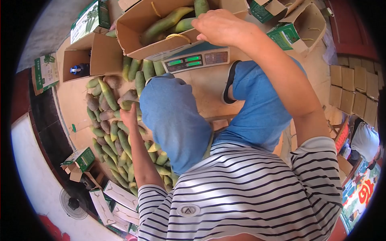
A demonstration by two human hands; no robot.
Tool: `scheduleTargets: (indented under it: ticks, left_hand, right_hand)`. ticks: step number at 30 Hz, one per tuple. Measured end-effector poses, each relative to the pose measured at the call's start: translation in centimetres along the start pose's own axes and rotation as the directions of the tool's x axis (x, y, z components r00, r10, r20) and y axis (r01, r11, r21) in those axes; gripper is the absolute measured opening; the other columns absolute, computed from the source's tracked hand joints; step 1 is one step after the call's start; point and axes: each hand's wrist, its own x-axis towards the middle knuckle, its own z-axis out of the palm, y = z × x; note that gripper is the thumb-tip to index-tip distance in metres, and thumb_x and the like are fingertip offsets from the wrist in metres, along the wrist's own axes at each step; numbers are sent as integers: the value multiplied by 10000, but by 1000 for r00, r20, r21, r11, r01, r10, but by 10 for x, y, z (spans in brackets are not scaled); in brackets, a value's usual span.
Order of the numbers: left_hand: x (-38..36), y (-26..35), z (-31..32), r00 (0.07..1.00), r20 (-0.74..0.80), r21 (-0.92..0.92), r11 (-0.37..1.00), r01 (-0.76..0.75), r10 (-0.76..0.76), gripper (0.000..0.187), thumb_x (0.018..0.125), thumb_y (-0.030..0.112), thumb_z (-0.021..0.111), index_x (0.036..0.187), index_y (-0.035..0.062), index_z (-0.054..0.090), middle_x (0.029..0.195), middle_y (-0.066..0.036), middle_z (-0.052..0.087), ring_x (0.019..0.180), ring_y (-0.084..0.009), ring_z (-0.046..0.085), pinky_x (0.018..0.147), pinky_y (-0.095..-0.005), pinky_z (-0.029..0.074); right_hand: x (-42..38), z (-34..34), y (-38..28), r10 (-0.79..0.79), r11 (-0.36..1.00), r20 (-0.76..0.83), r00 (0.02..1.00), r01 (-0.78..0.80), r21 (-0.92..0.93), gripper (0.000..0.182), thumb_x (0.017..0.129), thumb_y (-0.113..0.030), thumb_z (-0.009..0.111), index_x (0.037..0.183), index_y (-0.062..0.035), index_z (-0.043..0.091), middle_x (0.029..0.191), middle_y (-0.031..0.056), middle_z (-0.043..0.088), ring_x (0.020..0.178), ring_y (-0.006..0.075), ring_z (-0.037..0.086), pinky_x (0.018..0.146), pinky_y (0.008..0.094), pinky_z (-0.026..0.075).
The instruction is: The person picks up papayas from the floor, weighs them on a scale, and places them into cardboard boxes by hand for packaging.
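Note:
Low over the pile on the floor, my left hand [129, 116] is closed around a green radish [128, 105]; part of its grip is hidden. My right hand [223, 26] reaches over the near edge of an open cardboard carton [148, 52], fingers curled at the end of a green radish [181, 26] inside. Other green radishes lie in the carton, among them a long one [167, 22]. Beneath the carton sits a digital scale [193, 60] with lit green displays. Loose green radishes [107, 94] and brownish roots [114, 82] surround my left hand.
An open carton [105, 54] holding a dark object with a blue top stands left. More printed boxes [283, 36] are at upper right. Flat cartons [354, 86] are stacked at far right. A fan [73, 203] and white boxes [120, 197] are lower left. Another person [365, 138] is at right.

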Motion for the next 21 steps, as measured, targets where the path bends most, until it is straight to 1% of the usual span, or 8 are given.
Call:
scheduleTargets:
  ticks: [4, 7, 10, 11, 14, 17, 20, 21]
  left_hand:
    - [20, -43, 34, 956, -186, 66, 973, -219, 228, 570, 705, 358, 736, 1018, -73, 533, 1083, -245, 555, 928, -406, 561, 808, -444, 456]
    - [18, -15, 21, 881, -141, 39, 891, -452, 452, 523, 786, 333, 694, 1074, -71, 529, 1084, -225, 537, 919, -365, 558, 799, -424, 460]
    - [4, 33, -7, 949, 188, -572, 814, -103, 252, 480, 876, 332, 609, 1143, -56, 521, 1089, -187, 549, 985, -275, 554, 847, -382, 447]
    - [-16, 78, -40, 915, 377, -579, 808, 111, 144, 442, 921, 315, 548, 1185, -38, 513, 1179, -173, 534, 1078, -222, 530, 916, -336, 417]
    - [-68, 151, -97, 922, 280, -774, 631, 52, 267, 409, 930, 286, 533, 1191, -28, 519, 1199, -159, 548, 1078, -212, 543, 945, -324, 407]
    - [-95, 180, -129, 848, 231, -899, 439, -2, 477, 377, 931, 251, 534, 1183, -30, 526, 1149, -134, 585, 1054, -201, 560, 931, -322, 421]
    - [-107, 203, -154, 766, 70, -702, 577, -418, 639, 304, 950, 183, 495, 1161, -30, 546, 1136, -149, 588, 1063, -229, 553, 952, -355, 415]
    - [-111, 214, -158, 789, 15, -740, 537, -404, 614, 270, 944, 135, 500, 1153, -29, 545, 1134, -143, 589, 1044, -226, 568, 942, -359, 434]
  right_hand:
    - [1, 4, 2, -9, 1000, -26, 1000, 9, 3, 268, 836, -236, 616, 941, 7, 576, 887, 169, 631, 905, 337, 603, 778, 433, 471]
    - [2, 0, -1, 25, 1000, 17, 1000, -25, -8, 269, 839, -242, 613, 942, 4, 577, 889, 170, 635, 904, 334, 607, 770, 432, 478]
    - [3, -2, -3, 48, 999, 52, 997, -47, -20, 269, 843, -249, 608, 943, -1, 578, 888, 170, 640, 902, 334, 610, 764, 431, 485]
    - [4, -2, -4, 51, 998, 57, 997, -50, -24, 269, 844, -251, 607, 943, -2, 578, 887, 169, 641, 901, 334, 611, 762, 430, 487]
    - [4, 1, -1, 12, 999, 6, 1000, -12, -39, 272, 844, -262, 607, 946, -11, 581, 894, 166, 639, 896, 333, 611, 771, 427, 488]
    - [0, -2, -2, -6, 999, -108, 994, 1, -47, 254, 840, -250, 615, 933, -17, 655, 923, 144, 658, 907, 305, 627, 744, 402, 511]
    - [-5, -7, -1, -19, 1000, -138, 990, 17, -12, 253, 838, -247, 616, 933, -16, 654, 922, 151, 656, 910, 305, 626, 745, 401, 512]
    - [-6, -6, 0, -25, 1000, -136, 990, 23, -16, 254, 837, -247, 616, 935, -15, 653, 920, 151, 656, 909, 306, 627, 744, 402, 512]
